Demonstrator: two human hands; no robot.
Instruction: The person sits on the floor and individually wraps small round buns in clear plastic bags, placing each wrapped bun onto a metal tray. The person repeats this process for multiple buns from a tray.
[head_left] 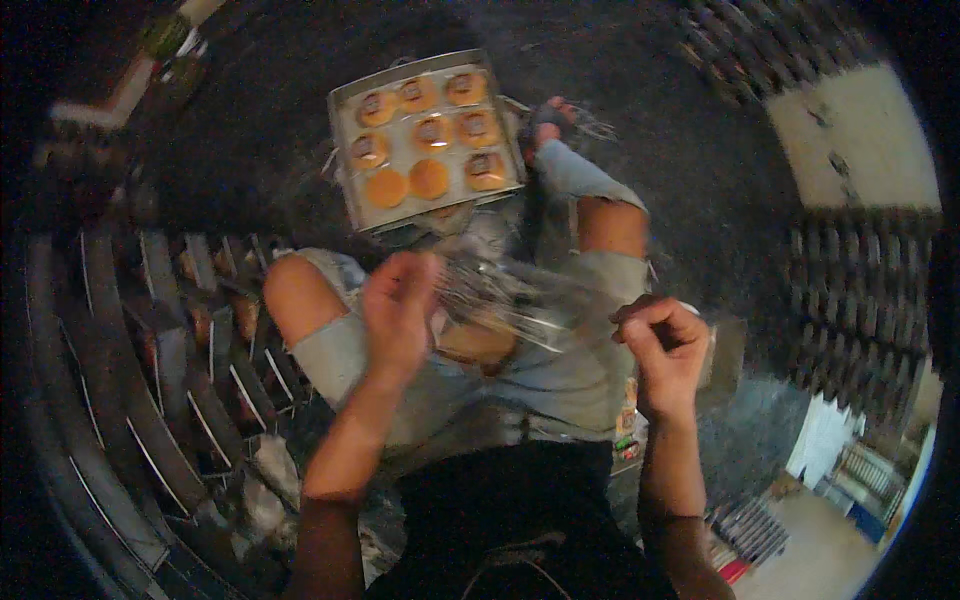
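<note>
Between my hands stretches a clear plastic bag [530, 300], shiny and smeared by motion, above my lap. My right hand [665, 345] pinches its right edge between thumb and fingers. At the other end my left hand [402, 305] is curled on the plastic, its fingertips blurred. Beyond my knees stands an open shallow box [400, 150] with several round, orange-yellow cakes [429, 180] in rows. Most of the cakes carry a dark mark on top; two in the near row look plain. Neither hand touches the box.
Stacked dark slatted racks [150, 350] rise close on my left. More dark stacks [855, 290] stand at the right, beside a pale panel [855, 140]. A small box [722, 358] sits by my right hand. My bare foot [552, 115] rests right of the cake box.
</note>
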